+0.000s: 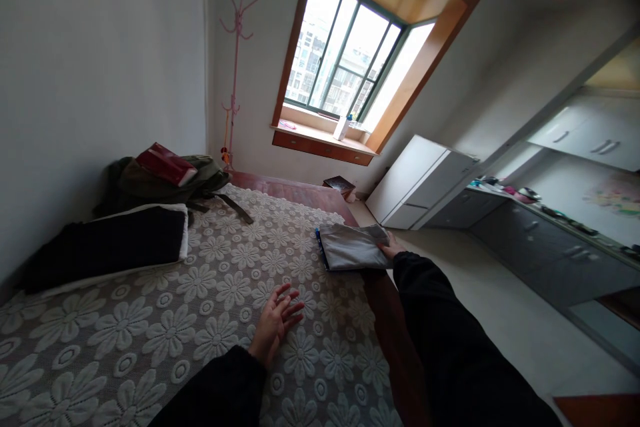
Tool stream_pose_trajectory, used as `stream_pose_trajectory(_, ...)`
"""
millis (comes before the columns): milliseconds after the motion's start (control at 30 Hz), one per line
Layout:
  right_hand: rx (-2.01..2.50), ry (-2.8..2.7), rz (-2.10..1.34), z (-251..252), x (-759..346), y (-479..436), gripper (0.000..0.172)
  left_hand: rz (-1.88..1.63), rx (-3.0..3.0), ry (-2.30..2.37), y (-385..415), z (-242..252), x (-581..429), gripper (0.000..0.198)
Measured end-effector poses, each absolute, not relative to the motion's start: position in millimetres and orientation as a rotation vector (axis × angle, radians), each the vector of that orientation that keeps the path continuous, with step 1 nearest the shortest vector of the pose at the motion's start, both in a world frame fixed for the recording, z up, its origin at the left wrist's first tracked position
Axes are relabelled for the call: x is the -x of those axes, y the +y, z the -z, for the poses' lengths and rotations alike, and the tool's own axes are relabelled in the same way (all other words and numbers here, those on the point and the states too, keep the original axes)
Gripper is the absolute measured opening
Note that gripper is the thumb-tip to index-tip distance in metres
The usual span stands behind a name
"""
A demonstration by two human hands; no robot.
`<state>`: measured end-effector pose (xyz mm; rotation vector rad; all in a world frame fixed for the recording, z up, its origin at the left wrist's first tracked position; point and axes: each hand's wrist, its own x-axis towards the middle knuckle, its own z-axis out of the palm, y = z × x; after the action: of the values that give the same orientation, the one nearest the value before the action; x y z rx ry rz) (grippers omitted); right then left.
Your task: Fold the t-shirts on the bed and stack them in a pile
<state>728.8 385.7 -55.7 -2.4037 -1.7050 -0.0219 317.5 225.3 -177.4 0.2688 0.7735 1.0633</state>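
A folded grey cloth (353, 247) lies at the right edge of the flower-patterned cover (233, 287), with something dark blue showing along its left side. My right hand (393, 247) is on the cloth's right end, its fingers partly hidden at the fabric. Over the cover, left of and nearer than the cloth, my left hand (278, 321) has its fingers spread and holds nothing. Folded black fabric (107, 247) with a white layer under it rests on the left part of the cover.
Behind the black fabric, a dark green bag (207, 177) carries a red book (165, 163). A pink coat rack (235, 67) stands near the wall. Beyond the wooden edge (395, 340) are a white fridge (413, 180) and a kitchen counter (550, 213) at right.
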Motion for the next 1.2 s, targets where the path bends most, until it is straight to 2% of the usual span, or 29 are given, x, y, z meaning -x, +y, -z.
stream_pose_trajectory(67,2.419,-1.764,0.139,57.6,-721.7,388.6,0.089,-1.066,-0.263,0.78,225.7,176.3,-317.7,0.045)
stream_pose_trajectory(167,2.25,-2.045,0.318,73.7,-689.3,401.9,0.08,-1.076,-0.255,0.781,224.2,176.4,-318.3,0.044)
stream_pose_trajectory(267,2.216,-2.156,0.237,111.7,-642.1,417.2,0.071,-1.092,-0.263,0.747,221.6,181.0,-320.1,0.048)
stream_pose_trajectory(433,2.379,-2.197,0.131,169.9,-604.4,432.1,0.078,-1.117,-0.303,0.708,225.4,196.1,-325.5,0.06)
stream_pose_trajectory(633,2.347,-2.126,0.266,151.1,-583.7,419.9,0.072,-1.106,-0.721,0.957,225.9,182.0,-329.6,0.051)
stream_pose_trajectory(733,2.051,-2.236,0.356,143.9,-548.5,378.6,0.066,-1.128,-0.909,1.067,229.3,159.6,-306.1,0.046)
stream_pose_trajectory(867,1.664,-2.468,0.177,171.5,-512.9,295.5,0.061,-1.167,-1.291,1.338,251.9,124.8,-211.7,0.041)
stream_pose_trajectory(1033,1.681,-2.541,-0.162,213.4,-514.9,227.6,0.06,-1.014,-1.585,1.862,277.6,99.6,-64.5,0.071)
stream_pose_trajectory(1200,1.659,-2.551,-0.429,198.7,-519.0,216.9,0.08,-0.79,-1.7,2.027,281.1,94.0,-16.9,0.049)
